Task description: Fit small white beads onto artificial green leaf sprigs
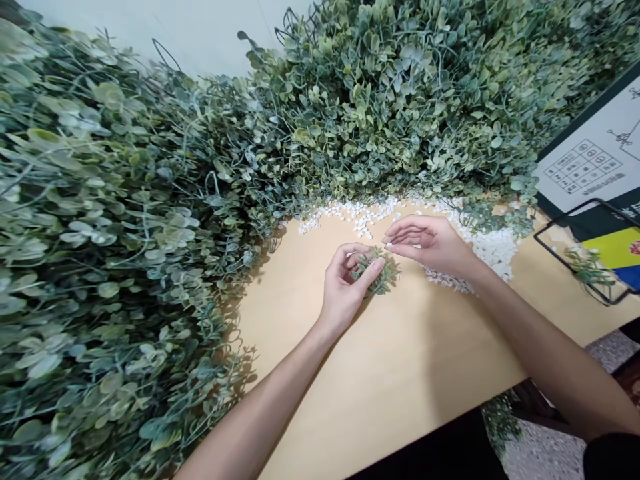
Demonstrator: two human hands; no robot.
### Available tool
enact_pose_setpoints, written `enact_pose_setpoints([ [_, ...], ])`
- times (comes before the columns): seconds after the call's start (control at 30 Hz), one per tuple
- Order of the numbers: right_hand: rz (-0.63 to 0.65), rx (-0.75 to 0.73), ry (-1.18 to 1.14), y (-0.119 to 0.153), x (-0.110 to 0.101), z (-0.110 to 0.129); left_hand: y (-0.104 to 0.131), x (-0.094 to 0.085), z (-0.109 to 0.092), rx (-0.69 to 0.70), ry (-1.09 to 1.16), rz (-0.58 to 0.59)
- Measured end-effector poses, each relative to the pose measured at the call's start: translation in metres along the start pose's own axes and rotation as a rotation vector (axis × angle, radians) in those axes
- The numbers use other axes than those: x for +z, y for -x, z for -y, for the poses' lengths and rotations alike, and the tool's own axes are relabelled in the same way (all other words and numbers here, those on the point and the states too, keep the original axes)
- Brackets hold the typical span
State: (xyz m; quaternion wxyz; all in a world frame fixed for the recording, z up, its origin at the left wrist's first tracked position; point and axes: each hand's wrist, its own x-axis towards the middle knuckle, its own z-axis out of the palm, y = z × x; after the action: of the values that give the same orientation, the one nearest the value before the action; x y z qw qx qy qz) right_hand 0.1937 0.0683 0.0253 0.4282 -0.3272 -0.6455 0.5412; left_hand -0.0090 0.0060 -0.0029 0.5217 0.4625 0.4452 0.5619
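my left hand [341, 283] holds the green sprig [381, 283]; my right hand [434, 245], pinching a small white piece [389, 246], is just beyond it, rightward.

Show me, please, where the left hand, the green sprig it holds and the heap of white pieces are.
Left hand [345, 293]: head view, near the thumb's base.
Green sprig [382, 280]: head view, leaves beside the thumb.
Heap of white pieces [496, 251]: head view, its middle.
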Motion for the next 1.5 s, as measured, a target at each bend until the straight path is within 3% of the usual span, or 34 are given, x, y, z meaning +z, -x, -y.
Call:
enact_pose_setpoints([
  [0.3, -0.035, 0.091, -0.117, -0.001, 0.009, 0.003, 0.000, 0.001, 0.001, -0.016, -0.019, -0.024],
  [1.13, -0.083, 0.186, -0.119, 0.000, 0.022, 0.001, 0.004, 0.005, -0.006, -0.038, -0.074, -0.087],
  [1.37, -0.079, 0.176, -0.147, 0.000, 0.021, 0.001, 0.003, 0.001, -0.001, -0.054, -0.015, -0.114],
  [1.5, -0.082, 0.143, -0.174, 0.000, 0.021, -0.002, 0.002, 0.001, -0.004, -0.109, 0.023, -0.074],
])
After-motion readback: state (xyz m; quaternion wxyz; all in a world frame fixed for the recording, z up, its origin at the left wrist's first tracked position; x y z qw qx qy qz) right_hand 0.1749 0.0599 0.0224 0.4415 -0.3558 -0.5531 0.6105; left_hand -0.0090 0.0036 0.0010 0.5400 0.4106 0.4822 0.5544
